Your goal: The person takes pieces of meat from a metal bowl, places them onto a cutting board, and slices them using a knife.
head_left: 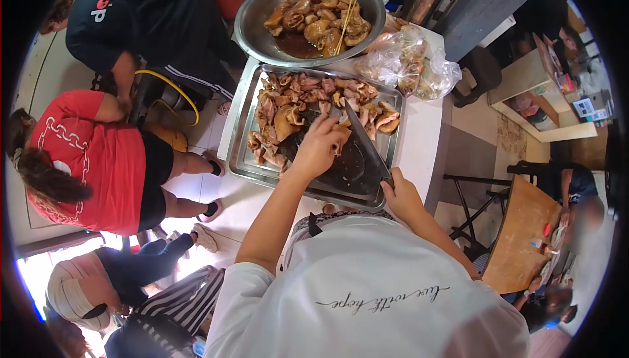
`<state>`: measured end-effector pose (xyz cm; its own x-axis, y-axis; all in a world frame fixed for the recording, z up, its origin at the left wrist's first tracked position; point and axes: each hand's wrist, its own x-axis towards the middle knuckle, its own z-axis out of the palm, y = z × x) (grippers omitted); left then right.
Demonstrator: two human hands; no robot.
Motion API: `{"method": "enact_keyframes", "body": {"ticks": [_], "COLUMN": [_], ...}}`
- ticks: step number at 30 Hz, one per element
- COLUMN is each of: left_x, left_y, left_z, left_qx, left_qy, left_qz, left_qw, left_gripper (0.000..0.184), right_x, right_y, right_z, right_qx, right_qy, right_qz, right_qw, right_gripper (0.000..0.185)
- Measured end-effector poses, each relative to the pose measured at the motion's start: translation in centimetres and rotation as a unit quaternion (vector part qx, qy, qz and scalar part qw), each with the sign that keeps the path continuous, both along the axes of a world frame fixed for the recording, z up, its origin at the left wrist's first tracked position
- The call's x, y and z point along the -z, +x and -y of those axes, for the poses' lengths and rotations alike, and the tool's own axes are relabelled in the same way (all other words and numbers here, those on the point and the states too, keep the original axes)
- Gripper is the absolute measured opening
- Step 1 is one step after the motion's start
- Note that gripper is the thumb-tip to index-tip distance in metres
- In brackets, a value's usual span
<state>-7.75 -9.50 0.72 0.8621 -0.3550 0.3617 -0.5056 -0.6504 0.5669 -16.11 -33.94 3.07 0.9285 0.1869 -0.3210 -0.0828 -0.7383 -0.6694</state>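
My right hand (403,194) grips the handle of a large knife (368,140). Its blade slants up and left over a metal tray (278,182). Just left of the blade, my left hand (318,148) has its fingers curled on a piece of cooked meat (341,136). A dark, wet surface lies beneath both; I cannot tell whether it is a board. Chopped meat (288,122) is heaped along the tray's left and far sides. Beyond it, a steel bowl (247,27) holds larger browned pieces in dark sauce, with thin wooden sticks (346,23) on top.
Clear plastic bags of food (409,63) sit right of the bowl on the white table (419,141). At left, people in a black shirt (144,10) and a red shirt (98,155) stand close by. A wooden table (524,233) with people beside it is at right.
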Motion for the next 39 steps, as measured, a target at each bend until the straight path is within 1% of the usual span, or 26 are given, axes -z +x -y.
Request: {"method": "enact_keyframes", "body": {"ticks": [1,3,4,6,7,9,10,12,14,16,18,19,21,23,25,27,31,36,39], "left_x": [0.2,0.4,0.4,0.2,0.4,0.9,1.1,1.4,2.4,2.1,1.4,1.1,0.9,1.9,2.2,2.3,2.6,2.9,2.4], "left_y": [-0.4,-1.0,-1.3,-2.0,-2.6,-3.6,-3.6,-3.5,-2.6,-1.9,-1.4,-1.4,-1.8,-1.8,-1.9,-2.0,-2.1,-2.3,-2.4], "left_z": [-0.1,-0.6,-0.7,-0.8,-0.6,0.5,0.8,1.4,1.7,1.9,2.0,2.1,2.3,2.2,2.3,2.4,2.4,2.7,3.1], "left_qx": [0.003,-0.001,0.000,-0.065,-0.068,-0.141,-0.143,-0.187,-0.207,-0.227,-0.250,-0.249,-0.265,-0.255,-0.247,-0.252,-0.256,-0.246,-0.273], "left_qy": [0.001,-0.012,-0.011,-0.034,-0.033,-0.066,-0.066,-0.045,-0.046,-0.046,-0.010,-0.012,-0.010,-0.028,-0.044,-0.015,-0.035,-0.033,-0.036], "left_qz": [-0.002,-0.117,-0.118,-0.154,-0.154,-0.193,-0.193,-0.178,-0.168,-0.158,-0.211,-0.210,-0.141,-0.157,-0.174,-0.117,-0.129,-0.110,-0.143], "left_qw": [1.000,0.993,0.993,0.985,0.985,0.969,0.968,0.965,0.963,0.960,0.945,0.945,0.954,0.954,0.952,0.961,0.957,0.962,0.951], "left_gripper": [0.029,0.032,0.032,0.032,0.032,0.024,0.024,0.017,0.015,0.015,0.017,0.017,0.016,0.016,0.016,0.015,0.015,0.014,0.014], "right_x": [0.1,-0.1,-0.2,0.0,0.0,-0.5,-0.6,-0.5,-0.6,-0.7,-0.7,-0.6,-0.5,-0.5,-0.5,-0.6,-1.2,0.3,1.8], "right_y": [0.0,-0.1,-0.2,-0.4,-0.4,-0.4,-0.5,-0.6,-0.6,-0.5,-0.4,-0.4,-0.6,-0.9,-1.2,-1.3,-0.8,2.1,4.2], "right_z": [0.0,-0.2,-0.3,-0.5,-0.6,-1.1,-1.4,-1.7,-2.0,-2.3,-2.4,-2.4,-2.4,-2.3,-2.3,-2.6,-4.0,-7.0,-9.1], "right_qx": [-0.004,-0.009,-0.016,-0.023,-0.030,-0.036,-0.038,-0.035,-0.034,-0.014,-0.021,-0.026,-0.038,-0.052,-0.073,-0.076,-0.069,-0.060,-0.054], "right_qy": [0.002,0.003,0.002,-0.004,-0.010,-0.011,-0.014,-0.011,-0.009,-0.002,-0.008,-0.013,-0.026,-0.038,-0.082,-0.094,-0.126,-0.091,-0.075], "right_qz": [0.000,-0.006,-0.011,-0.015,-0.018,-0.021,-0.025,-0.021,-0.016,-0.021,-0.009,0.001,0.002,0.002,-0.020,-0.017,-0.023,-0.011,0.007], "right_qw": [1.000,1.000,1.000,1.000,0.999,0.999,0.999,0.999,0.999,1.000,1.000,1.000,0.999,0.998,0.994,0.993,0.989,0.994,0.996], "right_gripper": [0.027,0.027,0.026,0.028,0.029,0.029,0.029,0.029,0.029,0.028,0.028,0.028,0.028,0.028,0.026,0.026,0.023,0.023,0.023]}}
